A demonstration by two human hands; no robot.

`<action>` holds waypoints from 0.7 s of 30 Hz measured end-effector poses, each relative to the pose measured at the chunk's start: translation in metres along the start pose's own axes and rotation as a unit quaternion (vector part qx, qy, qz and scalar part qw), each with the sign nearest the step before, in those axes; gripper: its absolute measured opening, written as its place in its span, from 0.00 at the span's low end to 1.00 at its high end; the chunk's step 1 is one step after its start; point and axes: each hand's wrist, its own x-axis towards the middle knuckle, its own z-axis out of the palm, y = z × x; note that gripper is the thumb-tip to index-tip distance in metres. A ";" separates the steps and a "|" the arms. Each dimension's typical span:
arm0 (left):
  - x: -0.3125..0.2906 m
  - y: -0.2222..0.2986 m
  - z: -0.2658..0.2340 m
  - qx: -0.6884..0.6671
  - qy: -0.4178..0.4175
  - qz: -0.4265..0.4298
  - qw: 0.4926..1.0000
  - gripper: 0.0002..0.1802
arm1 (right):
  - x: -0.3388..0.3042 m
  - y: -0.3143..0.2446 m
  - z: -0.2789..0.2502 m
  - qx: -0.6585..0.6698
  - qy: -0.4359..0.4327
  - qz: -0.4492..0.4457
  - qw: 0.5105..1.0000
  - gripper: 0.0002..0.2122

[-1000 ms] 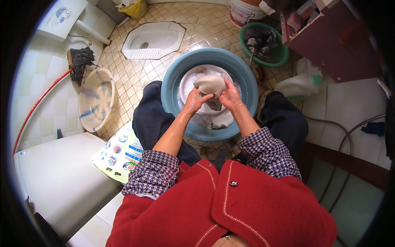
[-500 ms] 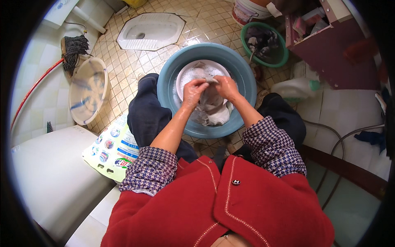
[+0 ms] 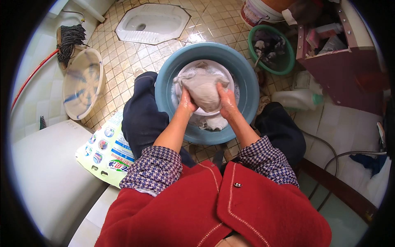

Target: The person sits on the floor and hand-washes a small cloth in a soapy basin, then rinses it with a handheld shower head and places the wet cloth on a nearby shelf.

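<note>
A wet, pale grey-beige cloth (image 3: 202, 91) is stretched between my hands, bulging upward in the middle. My left hand (image 3: 186, 101) grips its left edge, and my right hand (image 3: 226, 100) has hold of its right side, thumb on top. Parts of the fingers are hidden under the fabric. Beneath it is a white round basin (image 3: 226, 72) with suds, set inside a large blue tub (image 3: 163, 88). Another whitish cloth (image 3: 216, 122) lies in the tub on the side nearest me, below the basin's rim.
My knees flank the tub. A green basin (image 3: 291, 61) with dark laundry stands far right, near a white jug (image 3: 296, 99) and a maroon cabinet (image 3: 341, 78). On the left are a tan basin (image 3: 84, 84) and a detergent bag (image 3: 103, 152). A squat toilet (image 3: 152, 22) lies beyond.
The cloth, bunched between my fingers before, is now spread out wide. My hands have moved lower and turned to hold it by its two sides.
</note>
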 end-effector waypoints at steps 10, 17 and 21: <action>0.052 -0.012 -0.078 0.536 0.242 0.189 0.786 0.34 | 0.091 0.058 -0.081 -0.659 0.005 -0.164 0.734 0.17; 0.050 -0.032 -0.071 0.540 0.172 0.038 0.823 0.42 | 0.118 0.117 -0.095 -0.789 -0.154 -0.188 0.565 0.18; 0.042 -0.022 -0.049 0.295 0.221 -0.094 0.925 0.48 | 0.127 0.099 -0.070 -0.675 -0.101 -0.134 0.718 0.13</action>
